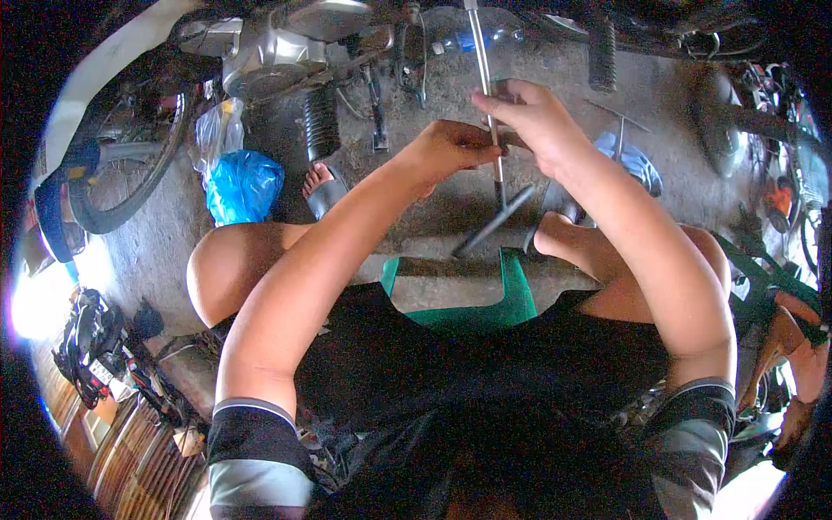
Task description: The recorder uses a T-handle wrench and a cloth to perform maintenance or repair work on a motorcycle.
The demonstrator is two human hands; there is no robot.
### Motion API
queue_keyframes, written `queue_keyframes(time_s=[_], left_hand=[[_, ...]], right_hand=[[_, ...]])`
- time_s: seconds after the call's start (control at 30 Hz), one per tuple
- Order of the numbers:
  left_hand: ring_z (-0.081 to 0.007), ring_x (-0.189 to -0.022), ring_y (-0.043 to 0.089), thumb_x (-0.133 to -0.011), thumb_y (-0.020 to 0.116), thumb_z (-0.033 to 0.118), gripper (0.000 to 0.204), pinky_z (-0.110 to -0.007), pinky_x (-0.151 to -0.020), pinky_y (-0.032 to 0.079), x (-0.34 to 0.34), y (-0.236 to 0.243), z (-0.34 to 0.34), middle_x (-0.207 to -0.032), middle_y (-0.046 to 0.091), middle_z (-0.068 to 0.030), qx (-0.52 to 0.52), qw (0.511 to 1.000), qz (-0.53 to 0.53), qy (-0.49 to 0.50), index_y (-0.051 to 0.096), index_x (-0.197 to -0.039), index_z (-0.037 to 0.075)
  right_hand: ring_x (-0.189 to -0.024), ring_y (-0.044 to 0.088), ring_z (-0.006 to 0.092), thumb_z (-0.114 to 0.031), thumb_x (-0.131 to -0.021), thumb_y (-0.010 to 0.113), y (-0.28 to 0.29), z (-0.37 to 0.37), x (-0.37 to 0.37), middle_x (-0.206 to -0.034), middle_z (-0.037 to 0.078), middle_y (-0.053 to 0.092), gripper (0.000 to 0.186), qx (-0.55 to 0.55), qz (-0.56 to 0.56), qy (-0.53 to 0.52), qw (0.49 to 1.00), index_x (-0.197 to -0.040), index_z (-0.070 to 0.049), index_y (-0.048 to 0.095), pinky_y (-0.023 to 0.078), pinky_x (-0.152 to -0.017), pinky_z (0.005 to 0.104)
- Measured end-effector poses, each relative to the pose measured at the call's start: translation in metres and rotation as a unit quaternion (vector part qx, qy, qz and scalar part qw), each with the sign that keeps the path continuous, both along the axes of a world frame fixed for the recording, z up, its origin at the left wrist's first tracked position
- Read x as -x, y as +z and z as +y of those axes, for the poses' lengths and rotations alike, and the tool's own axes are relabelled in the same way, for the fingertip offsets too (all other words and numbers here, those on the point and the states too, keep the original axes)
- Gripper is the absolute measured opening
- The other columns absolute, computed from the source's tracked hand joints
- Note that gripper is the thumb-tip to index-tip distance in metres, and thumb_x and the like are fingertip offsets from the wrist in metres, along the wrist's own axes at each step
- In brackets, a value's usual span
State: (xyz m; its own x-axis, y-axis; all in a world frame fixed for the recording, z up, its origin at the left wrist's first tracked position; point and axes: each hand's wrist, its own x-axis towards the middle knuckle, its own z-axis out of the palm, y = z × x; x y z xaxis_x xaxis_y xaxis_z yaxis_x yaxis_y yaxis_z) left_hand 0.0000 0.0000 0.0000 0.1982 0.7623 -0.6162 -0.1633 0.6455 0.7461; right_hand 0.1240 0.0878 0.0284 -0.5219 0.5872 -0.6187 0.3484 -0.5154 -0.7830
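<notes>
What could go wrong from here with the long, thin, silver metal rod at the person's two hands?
The long, thin, silver metal rod could slip, because the left hand and the right hand seem to have only fingers on it. The dark, straight, blurred bar near its lower end might knock the bare right heel close by.

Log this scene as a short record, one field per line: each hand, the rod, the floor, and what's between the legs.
Left hand: fingertips at the metal rod; exact grip partly hidden
Right hand: thumb and fingers around the rod, farther up the picture
Rod: long, shiny; dark bar slanting across its lower end
Floor: blue plastic bag, left of the left foot
Between legs: green plastic piece, perhaps a stool
</notes>
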Motion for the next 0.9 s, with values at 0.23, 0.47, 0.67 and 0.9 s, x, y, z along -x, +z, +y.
queue_keyframes(time_s=[0.23, 0.47, 0.67, 0.9], left_hand=[[-0.0148, -0.082, 0.053, -0.069, 0.066, 0.02, 0.03, -0.027, -0.077, 0.04, -0.008, 0.015, 0.009, -0.088, 0.058, -0.0063, -0.033, 0.994, 0.099, 0.032, 0.059, -0.091, 0.001], [-0.0237, -0.096, 0.053, -0.077, 0.058, 0.018, 0.04, -0.033, -0.089, 0.041, -0.004, -0.015, -0.001, -0.105, 0.054, -0.0106, -0.059, 0.978, -0.188, 0.07, 0.045, -0.11, 0.0], [-0.0228, -0.093, 0.055, -0.08, 0.055, 0.015, 0.03, -0.033, -0.081, 0.046, -0.005, 0.002, -0.001, -0.099, 0.056, -0.0142, -0.013, 0.967, -0.235, 0.097, 0.048, -0.104, -0.003], [-0.0201, -0.087, 0.056, -0.075, 0.062, 0.012, 0.027, -0.031, -0.077, 0.048, 0.001, 0.034, -0.004, -0.089, 0.058, -0.011, 0.034, 0.97, -0.205, 0.125, 0.053, -0.096, -0.002]], right_hand=[[-0.067, 0.056, 0.0149, -0.02, -0.074, 0.063, -0.009, 0.005, 0.002, -0.075, 0.008, 0.058, 0.024, -0.108, -0.062, 0.004, 0.992, -0.085, 0.001, 0.055, 0.046, -0.063, 0.0264], [-0.069, 0.058, 0.0143, -0.015, -0.082, 0.05, 0.002, 0.002, 0.009, -0.078, 0.008, 0.06, 0.017, 0.024, 0.017, -0.05, 0.998, -0.089, 0.0, 0.056, 0.045, -0.058, 0.0248], [-0.075, 0.057, 0.0143, -0.019, -0.084, 0.048, 0.009, 0.007, -0.001, -0.084, 0.006, 0.06, 0.021, 0.108, 0.05, -0.028, 0.992, -0.095, -0.004, 0.056, 0.044, -0.066, 0.0261], [-0.078, 0.057, 0.0153, -0.022, -0.081, 0.054, 0.027, 0.01, 0.002, -0.088, 0.006, 0.059, 0.024, 0.11, 0.091, -0.023, 0.99, -0.095, -0.003, 0.056, 0.044, -0.069, 0.0262]])
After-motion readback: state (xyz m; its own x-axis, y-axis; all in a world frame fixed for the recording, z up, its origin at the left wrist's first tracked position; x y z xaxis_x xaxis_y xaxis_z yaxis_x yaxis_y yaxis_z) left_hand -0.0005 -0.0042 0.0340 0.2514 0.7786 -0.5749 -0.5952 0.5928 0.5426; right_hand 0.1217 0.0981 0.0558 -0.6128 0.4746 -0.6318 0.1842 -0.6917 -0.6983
